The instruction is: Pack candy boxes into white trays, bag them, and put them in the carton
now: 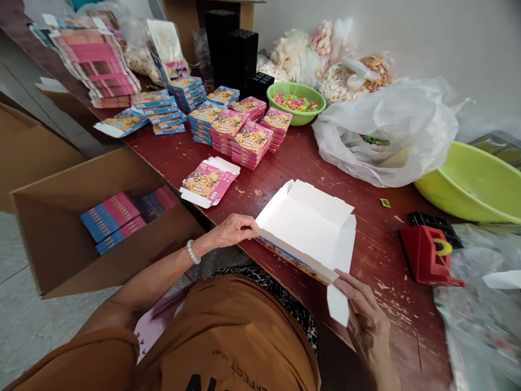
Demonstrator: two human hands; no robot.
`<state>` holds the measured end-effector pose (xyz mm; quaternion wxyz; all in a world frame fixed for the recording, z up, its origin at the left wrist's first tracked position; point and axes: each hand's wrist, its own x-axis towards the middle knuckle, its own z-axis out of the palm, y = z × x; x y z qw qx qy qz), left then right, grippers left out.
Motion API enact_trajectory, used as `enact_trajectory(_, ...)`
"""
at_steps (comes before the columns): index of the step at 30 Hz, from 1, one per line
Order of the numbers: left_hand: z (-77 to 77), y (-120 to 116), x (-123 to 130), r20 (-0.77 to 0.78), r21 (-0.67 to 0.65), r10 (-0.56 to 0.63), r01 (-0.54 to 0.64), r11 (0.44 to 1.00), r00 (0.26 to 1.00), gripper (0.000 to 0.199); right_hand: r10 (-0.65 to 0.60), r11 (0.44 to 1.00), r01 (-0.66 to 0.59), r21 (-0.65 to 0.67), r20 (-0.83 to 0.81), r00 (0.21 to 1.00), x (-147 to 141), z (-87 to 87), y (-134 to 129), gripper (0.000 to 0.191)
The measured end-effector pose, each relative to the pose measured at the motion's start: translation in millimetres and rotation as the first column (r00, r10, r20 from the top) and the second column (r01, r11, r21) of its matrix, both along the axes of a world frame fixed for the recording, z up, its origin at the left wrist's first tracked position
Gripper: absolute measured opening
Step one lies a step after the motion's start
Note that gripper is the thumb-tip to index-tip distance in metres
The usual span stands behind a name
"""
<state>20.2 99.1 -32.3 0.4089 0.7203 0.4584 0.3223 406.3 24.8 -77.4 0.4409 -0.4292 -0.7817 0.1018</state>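
A large cardboard display box (301,222), white inside and printed on its outer front wall, lies open at the table's near edge. My left hand (238,229) pinches its near left corner between thumb and fingers. At the near right corner, my right hand (362,304) grips the wall, with a white end flap (337,307) sticking out beside the fingers. Beyond the left hand lies a flat, unfolded pink carton (209,182). Stacks of small pink boxes (252,138) and blue boxes (205,117) stand farther back.
A brown carton (118,163) on the left holds packed small boxes. Behind are a green basket (299,117) of colourful pieces and a clear plastic bag (386,125). A red tape dispenser (423,260) and yellow-green basin (472,184) stand right. Pink flattened cartons (95,60) are piled back left.
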Motion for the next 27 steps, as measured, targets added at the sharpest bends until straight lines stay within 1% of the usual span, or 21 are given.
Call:
enact_trajectory(2, 3.3, -1.5, 0.4, 0.009, -0.021, 0.013, -0.013, 1.000, 1.000, 0.017, -0.044, 0.995, 0.025, -0.101, -0.199, 0.979, -15.3, -6.5, -1.9, 0.019)
enact_trajectory(3, 5.0, -2.3, 0.3, 0.013, -0.026, 0.021, -0.020, 0.999, 1.000, 0.017, -0.090, 0.984, 0.039, -0.172, -0.300, 0.950, -23.1, -9.5, -3.3, 0.020)
enact_trajectory(4, 6.6, -3.0, 0.0, 0.017, -0.028, 0.030, -0.030, 0.999, 0.999, 0.017, -0.154, 0.965, 0.053, -0.258, -0.388, 0.909, -30.8, -12.4, -4.7, 0.024)
enact_trajectory(6, 9.2, -4.4, -0.8, 0.021, -0.030, 0.047, -0.046, 0.998, 0.999, 0.016, -0.282, 0.911, 0.062, -0.407, -0.508, 0.814, -44.2, -17.2, -6.8, 0.033)
enact_trajectory(7, 10.3, -5.3, -1.1, 0.022, -0.034, 0.050, -0.049, 0.998, 0.998, 0.016, -0.331, 0.889, 0.066, -0.452, -0.536, 0.777, -49.4, -18.6, -7.3, 0.036)
enact_trajectory(8, 11.1, -6.4, -1.1, 0.028, -0.039, 0.049, -0.048, 0.998, 0.998, 0.015, -0.363, 0.873, 0.074, -0.483, -0.540, 0.760, -53.5, -18.9, -7.6, 0.038)
enact_trajectory(12, 12.3, -12.4, -0.7, 0.112, -0.053, 0.046, -0.040, 0.998, 0.993, 0.017, -0.449, 0.818, 0.140, -0.558, -0.468, 0.761, -60.4, -11.8, -6.4, 0.043)
enact_trajectory(14, 9.5, -11.5, -2.0, 0.148, -0.072, 0.076, -0.066, 0.995, 0.986, 0.019, -0.469, 0.796, 0.118, -0.594, -0.481, 0.741, -60.4, -8.7, -4.5, 0.049)
enact_trajectory(16, 3.7, -7.4, -3.2, 0.131, -0.077, 0.096, -0.086, 0.993, 0.987, 0.021, -0.469, 0.786, 0.106, -0.609, -0.475, 0.745, -59.5, -8.7, -2.8, 0.048)
enact_trajectory(18, -2.0, -5.1, -2.3, 0.085, -0.016, 0.082, -0.081, 0.997, 0.993, 0.022, -0.458, 0.814, 0.171, -0.555, -0.432, 0.777, -58.6, -10.7, -3.8, 0.038)
enact_trajectory(20, -5.1, -7.2, 1.4, 0.030, 0.081, 0.016, -0.019, 0.997, 0.999, 0.020, -0.389, 0.880, 0.237, -0.413, -0.339, 0.857, -56.6, -13.9, -7.7, 0.022)
enact_trajectory(21, -5.7, -9.1, 3.8, -0.003, 0.126, -0.028, 0.029, 0.992, 1.000, 0.020, -0.322, 0.920, 0.233, -0.314, -0.273, 0.906, -54.6, -16.1, -9.8, 0.018)
enact_trajectory(22, -6.0, -10.9, 6.1, -0.042, 0.158, -0.071, 0.076, 0.985, 0.997, 0.020, -0.231, 0.958, 0.188, -0.216, -0.191, 0.954, -51.8, -18.6, -11.2, 0.023)
enact_trajectory(23, -6.1, -12.3, 8.1, -0.088, 0.178, -0.093, 0.108, 0.978, 0.992, 0.019, -0.131, 0.983, 0.117, -0.139, -0.103, 0.986, -48.3, -21.0, -11.8, 0.033)
enact_trajectory(25, -6.3, -14.5, 10.4, -0.164, 0.194, -0.076, 0.108, 0.975, 0.983, 0.014, 0.016, 0.999, -0.015, -0.045, 0.029, 0.999, -40.9, -23.4, -10.8, 0.049)
enact_trajectory(26, -6.7, -15.9, 10.9, -0.190, 0.200, -0.049, 0.088, 0.976, 0.981, 0.012, 0.056, 0.998, -0.054, -0.025, 0.067, 0.996, -37.5, -22.8, -9.9, 0.053)
enact_trajectory(27, -7.4, -17.5, 11.1, -0.207, 0.206, -0.026, 0.070, 0.976, 0.978, 0.014, 0.080, 0.997, -0.078, -0.020, 0.091, 0.993, -34.7, -20.8, -8.9, 0.054)
